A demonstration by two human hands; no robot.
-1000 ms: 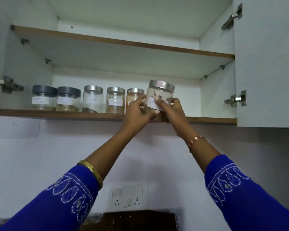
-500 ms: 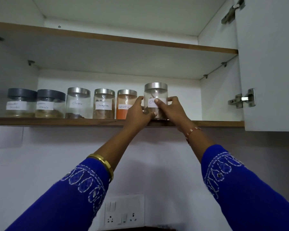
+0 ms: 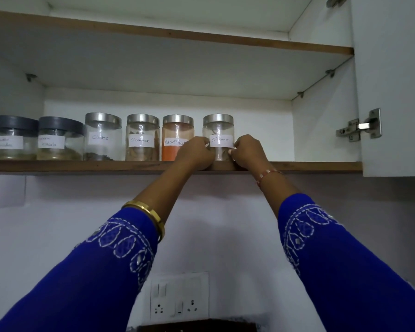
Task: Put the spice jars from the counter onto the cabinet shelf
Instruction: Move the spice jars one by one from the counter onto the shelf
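L hand (image 3: 195,152) and R hand (image 3: 247,150) are raised to the cabinet shelf (image 3: 58,166), one each side of a cinnamon jar (image 3: 218,130). Jar is gripped low on its glass wall by both: L fingers curled against its left side, R fingers against its right, thumb tips at the label edges. Jar is seen upright w/ its base on the shelf, near the front edge, steel lid on top; white label reads approx. "Cinnamon".

Just left of it, partly hidden by the L hand, a red chilli powder jar (image 3: 175,137) is stood, filled w/ orange-red powder. A small gap is left between the two. Further left in the same row: a second cinnamon jar (image 3: 142,137), a cloves jar (image 3: 103,136), then two shorter jars w/ dark grey lids, a masala jar (image 3: 58,140) and a far-left jar (image 3: 13,140) whose label can't be read.

Shelf space to the R of the held jar is bare as far as the cabinet side wall. Cabinet door (image 3: 393,87) is swung open at R, hinge (image 3: 359,128) visible. Blue embroidered sleeves are worn; a gold bangle (image 3: 149,210) on the L forearm, a thin bracelet (image 3: 267,174) on the R wrist. A switch and socket plate (image 3: 179,295) is set in the wall below.
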